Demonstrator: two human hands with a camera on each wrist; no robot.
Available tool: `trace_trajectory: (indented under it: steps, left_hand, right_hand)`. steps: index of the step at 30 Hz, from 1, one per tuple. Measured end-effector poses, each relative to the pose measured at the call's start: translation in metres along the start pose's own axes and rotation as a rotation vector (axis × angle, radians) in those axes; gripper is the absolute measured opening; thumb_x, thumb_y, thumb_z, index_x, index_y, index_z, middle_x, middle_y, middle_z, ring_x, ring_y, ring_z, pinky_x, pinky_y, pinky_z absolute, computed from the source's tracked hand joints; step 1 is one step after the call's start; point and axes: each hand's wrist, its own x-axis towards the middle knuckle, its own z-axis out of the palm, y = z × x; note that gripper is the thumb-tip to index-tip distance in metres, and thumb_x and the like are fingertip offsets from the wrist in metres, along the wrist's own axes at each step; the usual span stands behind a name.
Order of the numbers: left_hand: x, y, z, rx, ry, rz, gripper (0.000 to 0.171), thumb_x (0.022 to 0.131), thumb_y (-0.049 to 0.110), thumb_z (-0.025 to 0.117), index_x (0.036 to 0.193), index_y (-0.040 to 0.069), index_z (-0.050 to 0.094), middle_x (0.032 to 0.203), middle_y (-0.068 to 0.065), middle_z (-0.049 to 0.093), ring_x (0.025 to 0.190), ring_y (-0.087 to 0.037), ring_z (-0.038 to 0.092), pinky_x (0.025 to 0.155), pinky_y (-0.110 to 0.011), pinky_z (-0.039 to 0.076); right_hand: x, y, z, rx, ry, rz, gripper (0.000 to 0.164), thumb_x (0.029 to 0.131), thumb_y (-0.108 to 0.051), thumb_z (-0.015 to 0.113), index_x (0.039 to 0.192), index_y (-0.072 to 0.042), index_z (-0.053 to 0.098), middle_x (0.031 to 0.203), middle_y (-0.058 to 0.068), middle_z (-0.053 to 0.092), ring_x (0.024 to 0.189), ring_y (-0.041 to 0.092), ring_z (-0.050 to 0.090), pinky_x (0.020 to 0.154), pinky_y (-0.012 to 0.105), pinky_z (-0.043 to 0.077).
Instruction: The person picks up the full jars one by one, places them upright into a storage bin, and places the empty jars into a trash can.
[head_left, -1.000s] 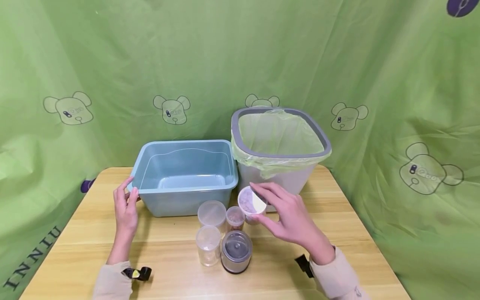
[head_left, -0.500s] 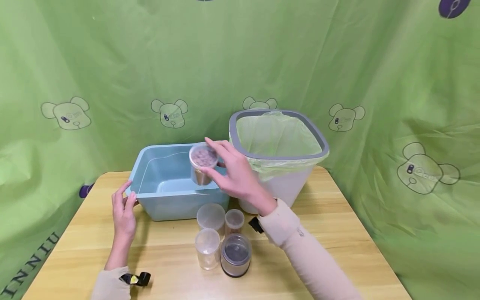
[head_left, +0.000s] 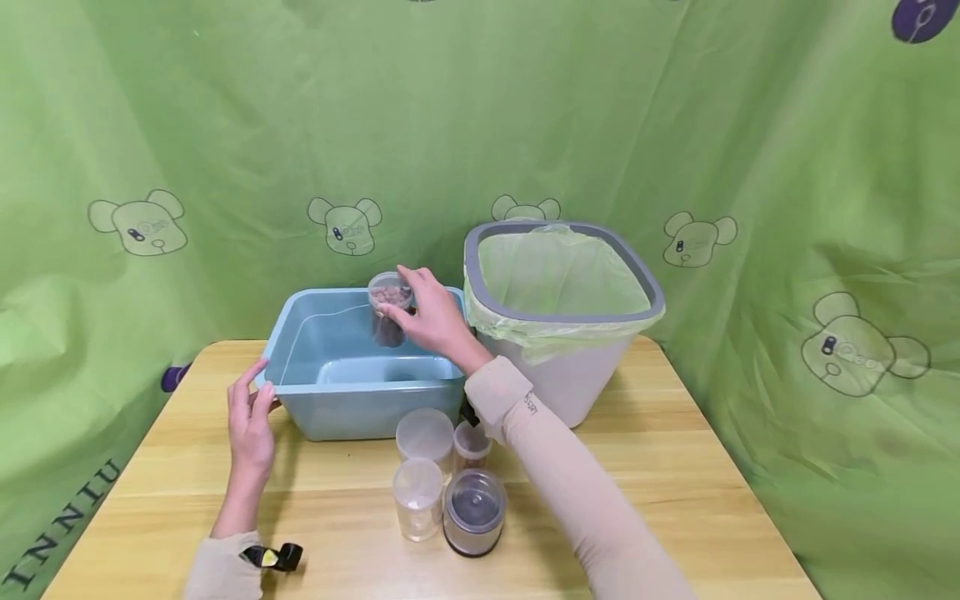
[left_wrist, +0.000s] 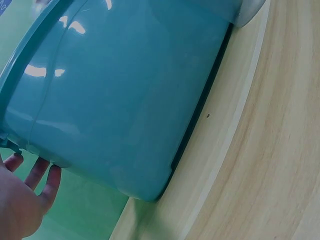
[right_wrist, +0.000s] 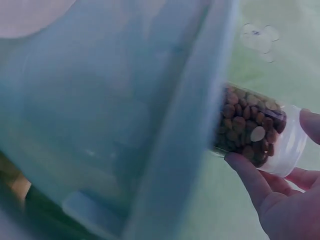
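My right hand (head_left: 435, 317) grips a clear plastic jar (head_left: 388, 321) by its upper part, over the right half of the blue basin (head_left: 375, 412). In the right wrist view, brown bean-like pieces (right_wrist: 245, 125) fill much of the jar below its translucent lid (right_wrist: 292, 142); the basin's rim covers its bottom end. My left hand (head_left: 251, 425) holds the basin's front left corner, fingers under the rim in the left wrist view. In front of the basin stand two clear jars with frosted lids (head_left: 417, 483), a small jar (head_left: 472, 446) with reddish contents, and a dark-lidded jar (head_left: 475, 512).
A white bin (head_left: 555, 375) with a grey rim and green liner stands right of the basin. Both are on a wooden table (head_left: 675, 467). A green curtain (head_left: 420, 125) hangs behind and at both sides. My right forearm passes just right of the small jar.
My right hand has carried the bean-filled jar from in front of the bin, leftward and back, to over the basin. My left hand keeps its place on the basin corner.
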Motion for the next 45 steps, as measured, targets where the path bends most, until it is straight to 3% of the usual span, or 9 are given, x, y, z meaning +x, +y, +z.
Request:
trace_trajectory:
  steps: [11,20,26,36,45]
  left_hand:
    - [-0.002,0.001,0.003,-0.006,0.000,-0.001,0.045,0.109,0.018,0.046,0.153,0.009,0.050,0.128,0.009,0.042,0.111,-0.010,0.054,0.087,-0.009,0.052]
    - [-0.002,-0.004,0.002,0.008,-0.001,-0.009,0.045,0.109,0.017,0.046,0.153,0.008,0.049,0.126,0.010,0.041,0.107,-0.008,0.058,0.087,-0.009,0.052]
    - [-0.002,-0.004,0.002,0.035,0.006,-0.002,0.044,0.109,0.019,0.046,0.153,0.010,0.050,0.126,0.012,0.041,0.108,-0.008,0.058,0.088,-0.010,0.052]
    - [-0.001,-0.004,-0.001,0.068,0.000,0.010,0.044,0.110,0.019,0.044,0.153,0.009,0.049,0.126,0.014,0.041,0.109,-0.009,0.058,0.087,-0.010,0.053]
    - [-0.001,-0.003,-0.001,0.050,0.005,0.020,0.043,0.110,0.017,0.044,0.152,0.008,0.050,0.125,0.012,0.041,0.104,-0.006,0.060,0.086,-0.009,0.053]
  right_hand:
    - [0.014,0.036,0.022,-0.064,-0.087,0.074,0.063,0.097,-0.033,0.073,0.146,0.001,0.053,0.137,0.020,0.060,0.125,0.033,0.059,0.110,0.043,0.050]
    - [0.014,0.059,0.039,-0.176,-0.193,0.145,0.065,0.099,-0.038,0.069,0.148,0.000,0.051,0.143,0.022,0.057,0.130,0.035,0.058,0.113,0.045,0.048]
    - [0.013,0.062,0.045,-0.189,-0.263,0.162,0.063,0.099,-0.036,0.070,0.148,0.001,0.051,0.138,0.021,0.058,0.125,0.033,0.058,0.112,0.046,0.049]
    - [0.011,0.064,0.051,-0.266,-0.396,0.119,0.049,0.100,-0.032,0.068,0.134,0.001,0.057,0.128,0.019,0.061,0.120,0.031,0.058,0.108,0.043,0.050]
    - [0.013,0.065,0.057,-0.275,-0.416,0.137,0.051,0.100,-0.032,0.068,0.138,0.000,0.055,0.133,0.020,0.061,0.127,0.032,0.056,0.111,0.043,0.048]
